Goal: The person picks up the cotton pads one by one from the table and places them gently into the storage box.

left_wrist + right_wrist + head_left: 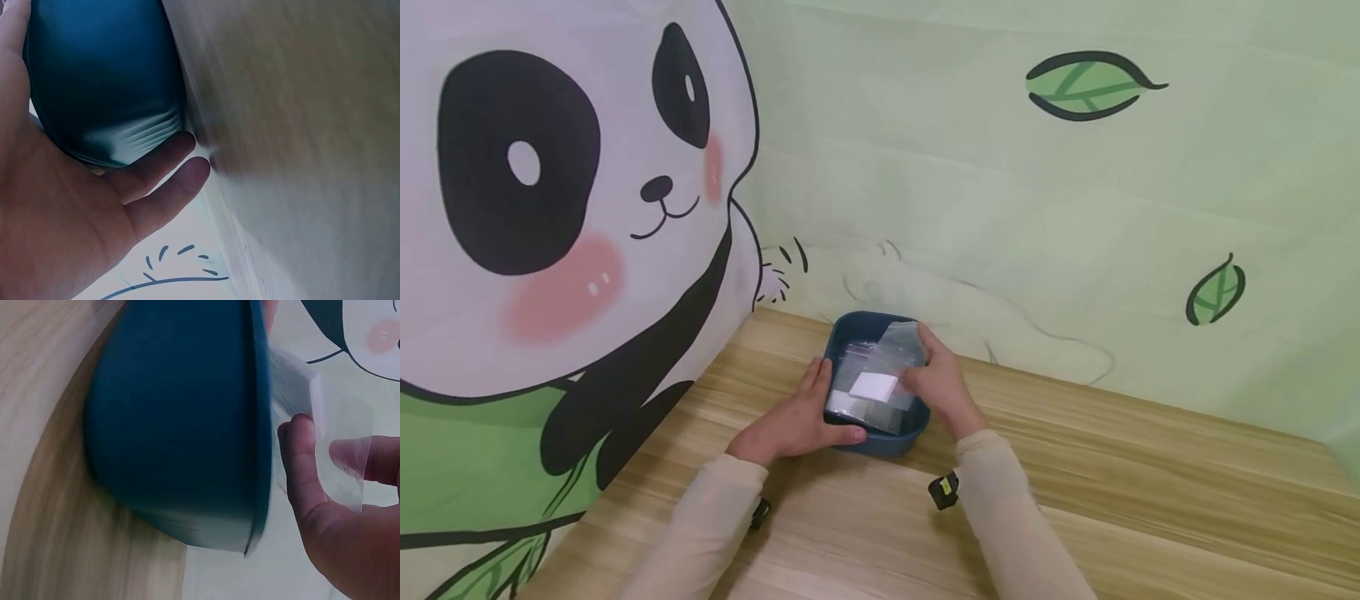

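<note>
A blue plastic bin (pixel 868 447) stands on the wooden table, with several clear plastic bags (pixel 848 408) lying inside. My left hand (pixel 793 425) holds its near left corner, the thumb over the near rim and the fingers along the outer left side. In the left wrist view two fingers (pixel 159 165) lie against the bin's wall (pixel 106 69). Over the bin's right side, my right hand (pixel 946 383) pinches a clear bag (pixel 898 346) bearing a white label (pixel 874 387). The right wrist view has this bag (pixel 350 425) between thumb and fingers, beside the bin's rim.
The wooden table (pixel 1120 454) meets a pale green cloth backdrop (pixel 887 167) just behind the bin. A panda-printed cloth (pixel 625 292) rises along the left edge. Small black devices are at both wrists, one (pixel 943 491) with a yellow mark.
</note>
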Available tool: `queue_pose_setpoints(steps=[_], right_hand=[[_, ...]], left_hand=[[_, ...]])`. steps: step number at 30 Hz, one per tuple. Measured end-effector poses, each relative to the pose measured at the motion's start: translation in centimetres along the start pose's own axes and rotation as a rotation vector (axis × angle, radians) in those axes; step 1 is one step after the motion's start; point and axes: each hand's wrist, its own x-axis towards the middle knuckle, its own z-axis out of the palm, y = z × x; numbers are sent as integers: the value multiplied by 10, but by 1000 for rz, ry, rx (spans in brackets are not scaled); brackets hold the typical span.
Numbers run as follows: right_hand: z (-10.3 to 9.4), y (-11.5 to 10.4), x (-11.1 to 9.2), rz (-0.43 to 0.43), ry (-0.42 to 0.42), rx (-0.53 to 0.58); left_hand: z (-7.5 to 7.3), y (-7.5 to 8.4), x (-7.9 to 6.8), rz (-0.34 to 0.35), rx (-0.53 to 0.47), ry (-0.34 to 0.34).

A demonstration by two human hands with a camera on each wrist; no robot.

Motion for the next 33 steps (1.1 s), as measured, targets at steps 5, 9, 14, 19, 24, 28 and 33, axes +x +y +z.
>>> queue_pose_setpoints(steps=[5, 9, 14, 19, 24, 28, 33], right_hand=[[9, 6, 6, -6, -10, -58], [15, 8, 8, -3, -27, -73], [21, 8, 11, 12, -40, -80], [26, 8, 12, 31, -84, -77], [34, 10, 16, 68, -115, -77], [39, 10, 17, 112, -98, -74], [40, 10, 15, 107, -11, -169]], left_hand=[[0, 0, 0, -9, 10, -3], [0, 0, 0, -13, 11, -5], [0, 1, 1, -11, 4, -7], [0, 0, 1, -13, 6, -7], [0, -1, 2, -8, 20, -7], [0, -1, 1, 1, 20, 2], [1, -1, 3, 4, 27, 3]])
